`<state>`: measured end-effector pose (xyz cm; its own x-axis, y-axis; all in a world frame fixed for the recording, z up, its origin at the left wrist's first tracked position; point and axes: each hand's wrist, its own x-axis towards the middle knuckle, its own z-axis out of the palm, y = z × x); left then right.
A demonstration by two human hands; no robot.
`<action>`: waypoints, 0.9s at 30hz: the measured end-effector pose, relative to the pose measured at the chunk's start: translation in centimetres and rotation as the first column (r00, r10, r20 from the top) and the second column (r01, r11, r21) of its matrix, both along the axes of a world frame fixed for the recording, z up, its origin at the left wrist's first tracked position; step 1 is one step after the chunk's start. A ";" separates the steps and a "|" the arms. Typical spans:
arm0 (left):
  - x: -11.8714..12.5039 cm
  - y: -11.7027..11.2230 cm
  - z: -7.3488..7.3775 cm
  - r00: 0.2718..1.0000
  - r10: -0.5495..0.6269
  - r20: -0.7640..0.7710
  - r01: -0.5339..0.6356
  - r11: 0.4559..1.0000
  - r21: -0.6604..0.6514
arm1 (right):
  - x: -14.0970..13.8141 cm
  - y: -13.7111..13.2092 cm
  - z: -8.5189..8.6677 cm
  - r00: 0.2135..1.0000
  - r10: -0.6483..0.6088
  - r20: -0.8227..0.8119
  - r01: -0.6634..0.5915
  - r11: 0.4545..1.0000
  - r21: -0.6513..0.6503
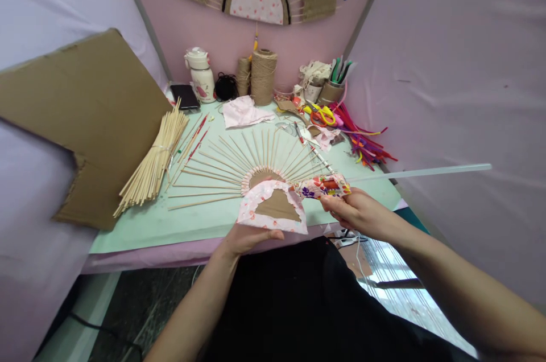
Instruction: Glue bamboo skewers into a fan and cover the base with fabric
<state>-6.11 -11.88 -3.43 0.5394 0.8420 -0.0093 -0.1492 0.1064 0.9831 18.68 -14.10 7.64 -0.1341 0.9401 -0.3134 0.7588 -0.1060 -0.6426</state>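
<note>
My left hand (251,237) holds a half-round cardboard piece (279,204) from below, near the table's front edge. Pink-and-white patterned fabric is folded over its rim, leaving bare brown cardboard in the middle. In my right hand (345,211) is a glue gun (322,186) wrapped in flowery covering, its nozzle pointing left at the fabric's upper right edge. A long translucent glue stick (443,171) sticks out of the gun's back. Just behind the piece, a fan of thin wooden sticks (213,173) spreads from a fabric-edged cardboard half-circle (261,177) on the table.
A bundle of wooden sticks (151,160) and a large cardboard sheet (85,123) are at left. Along the back stand a bottle (200,74), twine spools (263,77) and black yarn (226,87). Scissors (319,114) and pipe cleaners (369,143) lie right. A finished-looking fan (256,0) hangs on the wall.
</note>
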 end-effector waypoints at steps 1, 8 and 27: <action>0.0 0.0 0.0 1.000 -0.002 -0.002 0.002 1.000 -0.007 | 0.1 0.0 0.0 1.000 0.001 0.012 -0.001 1.000 0.000; 0.0 0.1 -0.1 0.993 0.101 0.069 -0.104 0.993 0.051 | 0.3 -0.3 0.2 1.000 -0.012 -0.006 0.012 1.000 0.000; 0.5 0.2 0.5 0.979 0.087 0.183 -0.110 0.987 0.118 | 0.2 -0.1 0.3 0.999 0.029 0.036 -0.030 0.999 0.031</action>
